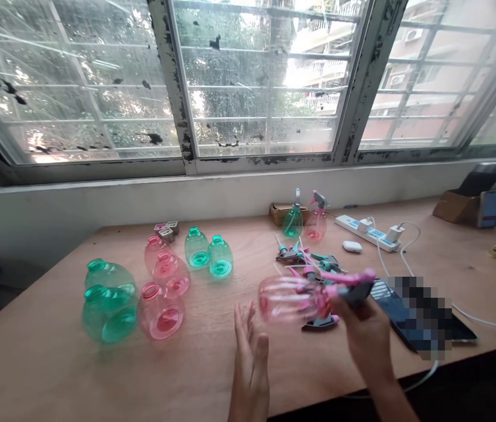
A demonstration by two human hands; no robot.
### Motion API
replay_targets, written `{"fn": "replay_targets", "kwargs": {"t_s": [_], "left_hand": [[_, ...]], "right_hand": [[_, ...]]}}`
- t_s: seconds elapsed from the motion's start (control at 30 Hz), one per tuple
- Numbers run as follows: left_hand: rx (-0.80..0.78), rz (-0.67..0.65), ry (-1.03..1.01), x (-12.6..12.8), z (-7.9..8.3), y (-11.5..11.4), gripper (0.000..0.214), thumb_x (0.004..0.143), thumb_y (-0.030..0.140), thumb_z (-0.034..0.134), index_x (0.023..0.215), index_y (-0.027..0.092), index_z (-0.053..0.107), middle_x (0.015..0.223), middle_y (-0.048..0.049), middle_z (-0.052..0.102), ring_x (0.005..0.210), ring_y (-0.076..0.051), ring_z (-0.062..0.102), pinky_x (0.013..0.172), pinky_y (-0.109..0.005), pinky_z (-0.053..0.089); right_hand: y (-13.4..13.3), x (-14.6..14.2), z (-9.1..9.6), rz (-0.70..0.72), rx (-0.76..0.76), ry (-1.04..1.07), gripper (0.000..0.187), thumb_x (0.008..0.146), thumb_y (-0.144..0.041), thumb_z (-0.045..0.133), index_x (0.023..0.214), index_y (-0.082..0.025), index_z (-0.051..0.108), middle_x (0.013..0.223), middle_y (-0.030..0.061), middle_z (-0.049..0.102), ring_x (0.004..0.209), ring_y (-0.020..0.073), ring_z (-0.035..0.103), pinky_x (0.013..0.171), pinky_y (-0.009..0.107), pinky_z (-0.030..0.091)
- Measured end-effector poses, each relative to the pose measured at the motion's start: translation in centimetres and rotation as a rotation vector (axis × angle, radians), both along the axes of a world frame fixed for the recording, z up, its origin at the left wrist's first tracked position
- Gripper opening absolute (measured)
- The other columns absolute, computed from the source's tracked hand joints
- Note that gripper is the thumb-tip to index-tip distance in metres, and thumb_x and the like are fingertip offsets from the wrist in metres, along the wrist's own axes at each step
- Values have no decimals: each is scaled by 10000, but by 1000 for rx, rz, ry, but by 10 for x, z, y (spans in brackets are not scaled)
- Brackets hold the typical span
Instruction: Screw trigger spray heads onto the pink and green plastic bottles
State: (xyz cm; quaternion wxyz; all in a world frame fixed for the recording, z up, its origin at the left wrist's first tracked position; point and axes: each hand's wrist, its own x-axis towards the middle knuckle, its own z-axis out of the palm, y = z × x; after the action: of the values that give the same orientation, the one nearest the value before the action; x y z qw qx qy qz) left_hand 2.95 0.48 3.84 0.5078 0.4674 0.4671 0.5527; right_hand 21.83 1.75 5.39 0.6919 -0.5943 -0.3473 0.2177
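Note:
My right hand (368,331) is closed round the neck and trigger head of a pink spray bottle (289,299), which lies sideways in the air with its base pointing left. The bottle is blurred by motion. Left of its base, my left hand (250,351) is held up with fingers stretched out and holds nothing. Behind the bottle lies a pile of loose trigger spray heads (291,253) in grey, pink and green, with thin tubes. To the left stand headless bottles: several pink ones (162,310) and several green ones (111,316), all with open necks.
Complete green (292,223) and pink (317,225) spray bottles stand by a cardboard box (277,214) near the wall. A power strip (368,233), a white earbud case (352,247), a tablet (397,310) and white cables lie right. Small square pieces (167,234) sit at the back left.

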Motion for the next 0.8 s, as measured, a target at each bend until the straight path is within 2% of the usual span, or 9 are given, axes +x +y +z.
{"fn": "replay_targets", "kwargs": {"t_s": [0.07,0.13,0.23,0.27,0.3,0.4,0.6,0.8], "left_hand": [[-22,-14,-7,-1,-1,0,813,915,616,433,1542,225,94,1561,-127,383,1436,-244,355,1199,-425,232],[-49,-28,10,-5,1,0,716,938,575,430,1513,236,172,1523,-119,429,1408,-230,390,1184,-424,265],[-61,-74,32,-10,4,2,627,952,533,440,1463,222,253,1466,-120,482,1362,-219,436,1166,-408,298],[-61,-91,29,-11,4,3,613,954,529,441,1450,215,265,1444,-126,500,1336,-225,462,1159,-415,307],[-57,-107,21,-11,4,4,603,954,526,443,1438,208,277,1422,-132,518,1307,-231,489,1151,-424,317],[-50,-139,-3,-11,0,6,569,954,525,446,1408,206,318,1381,-136,551,1243,-242,540,1132,-447,336],[-15,-182,70,-11,-6,3,434,952,483,490,1288,209,497,1308,-117,613,1241,-253,559,1110,-443,373],[18,-182,112,-11,-9,2,352,951,431,518,1234,224,554,1266,-93,647,1203,-233,600,1079,-413,426]], "right_hand": [[17,35,29,-189,22,-213,392,617,-553,813,712,-198,677,552,-23,651,552,193,571,528,291,431],[42,71,55,-303,33,-468,408,678,-605,751,697,-210,653,566,-11,646,592,212,600,565,300,438],[89,118,79,-293,-53,-757,422,819,-621,606,896,-209,650,663,42,726,663,253,682,619,316,465],[105,129,82,-313,-146,-888,451,859,-634,529,922,-202,646,691,73,738,690,272,693,622,325,457],[120,139,84,-317,-274,-1018,488,879,-655,460,924,-205,644,742,105,753,738,294,700,617,332,445],[160,154,80,-270,-393,-1109,531,828,-703,494,888,-203,662,817,166,770,782,356,698,583,346,397],[204,152,57,-153,-503,-1132,516,836,-648,552,970,-165,671,917,211,776,845,368,703,603,349,403],[232,141,41,-150,-538,-1045,557,858,-614,561,1119,-126,624,1020,228,763,923,360,701,662,358,456]]}}
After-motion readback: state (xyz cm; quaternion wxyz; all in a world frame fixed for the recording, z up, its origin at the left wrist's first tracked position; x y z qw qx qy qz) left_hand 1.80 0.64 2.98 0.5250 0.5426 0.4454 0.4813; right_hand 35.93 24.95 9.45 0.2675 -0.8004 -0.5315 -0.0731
